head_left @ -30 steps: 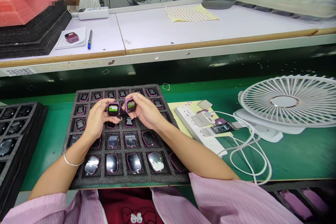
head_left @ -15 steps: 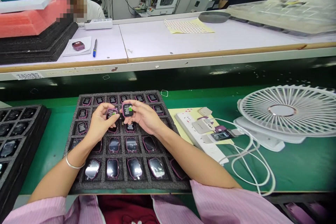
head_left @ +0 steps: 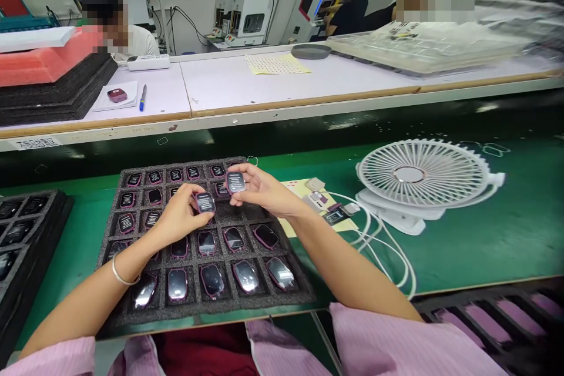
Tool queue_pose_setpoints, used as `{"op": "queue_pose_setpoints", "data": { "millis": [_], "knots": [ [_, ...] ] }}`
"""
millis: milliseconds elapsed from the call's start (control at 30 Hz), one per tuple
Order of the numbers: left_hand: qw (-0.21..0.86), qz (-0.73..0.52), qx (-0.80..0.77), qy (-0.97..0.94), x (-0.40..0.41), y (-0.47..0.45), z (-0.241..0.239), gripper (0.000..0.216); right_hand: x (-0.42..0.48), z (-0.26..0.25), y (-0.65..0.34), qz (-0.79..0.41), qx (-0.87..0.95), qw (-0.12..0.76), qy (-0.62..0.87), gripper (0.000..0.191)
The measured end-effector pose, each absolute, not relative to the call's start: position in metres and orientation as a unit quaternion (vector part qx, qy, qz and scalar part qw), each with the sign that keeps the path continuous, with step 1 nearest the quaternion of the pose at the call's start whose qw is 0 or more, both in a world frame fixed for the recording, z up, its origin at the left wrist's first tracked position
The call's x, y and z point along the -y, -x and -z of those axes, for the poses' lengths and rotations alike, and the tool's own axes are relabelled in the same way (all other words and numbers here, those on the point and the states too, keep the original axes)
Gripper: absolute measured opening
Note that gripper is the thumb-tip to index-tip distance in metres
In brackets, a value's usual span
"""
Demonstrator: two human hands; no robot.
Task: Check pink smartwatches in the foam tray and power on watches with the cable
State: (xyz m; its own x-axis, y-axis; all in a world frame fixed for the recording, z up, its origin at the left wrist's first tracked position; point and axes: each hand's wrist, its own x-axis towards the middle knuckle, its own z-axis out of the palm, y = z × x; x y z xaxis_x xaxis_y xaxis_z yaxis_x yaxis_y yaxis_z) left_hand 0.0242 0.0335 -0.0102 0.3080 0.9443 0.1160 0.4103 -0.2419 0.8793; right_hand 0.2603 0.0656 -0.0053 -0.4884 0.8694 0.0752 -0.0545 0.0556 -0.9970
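My left hand (head_left: 178,214) is closed on a smartwatch body (head_left: 205,202) with a purple rim and white text lines on its dark screen. Between the fingers and thumb of my right hand (head_left: 264,191) is another smartwatch body (head_left: 235,181), its lit text screen facing me. Both are held above a black foam tray (head_left: 304,299) divided into compartments, most filled with purple-rimmed watches. Watches in the back rows show text, while front-row ones, such as a nearby watch (head_left: 177,284), look dark and reflective. My hands and forearms cover some compartments.
A white fan (head_left: 408,175) and looped white cables (head_left: 403,270) lie to the right. At left stands another foam tray (head_left: 53,235) of dark watches. A raised shelf (head_left: 220,85) runs across the back, holding a blue pen (head_left: 143,97). Other people sit beyond it.
The view has turned right. Both hands, with their watches, have moved right over the tray. The green patches on both held screens are gone; white text lines show now.
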Motion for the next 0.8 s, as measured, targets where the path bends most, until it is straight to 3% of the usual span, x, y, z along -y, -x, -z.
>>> {"op": "queue_pose_setpoints", "data": {
  "millis": [100, 200, 467, 667, 800],
  "knots": [
    [0.236, -0.271, -0.473, -0.804, -0.037, -0.049, 0.018, 0.039, -0.062, 0.016, -0.297, -0.427, 0.748, 0.281, 0.424, 0.042],
    [0.176, -0.19, -0.485, -0.835, -0.042, -0.073, 0.029, 0.042, -0.06, 0.03, -0.316, -0.297, 0.816, 0.201, 0.453, 0.042],
    [0.123, -0.159, -0.493, -0.846, -0.04, -0.078, 0.028, 0.051, -0.049, 0.034, -0.321, -0.271, 0.821, 0.178, 0.469, 0.054],
    [0.091, -0.256, -0.465, -0.843, -0.02, -0.027, -0.003, 0.03, -0.024, 0.015, -0.31, -0.258, 0.833, 0.2, 0.448, 0.03],
    [0.122, -0.256, -0.479, -0.831, 0.005, 0.0, -0.007, 0.025, -0.002, 0.011, -0.283, -0.235, 0.859, 0.196, 0.41, 0.025]
  ]
}}
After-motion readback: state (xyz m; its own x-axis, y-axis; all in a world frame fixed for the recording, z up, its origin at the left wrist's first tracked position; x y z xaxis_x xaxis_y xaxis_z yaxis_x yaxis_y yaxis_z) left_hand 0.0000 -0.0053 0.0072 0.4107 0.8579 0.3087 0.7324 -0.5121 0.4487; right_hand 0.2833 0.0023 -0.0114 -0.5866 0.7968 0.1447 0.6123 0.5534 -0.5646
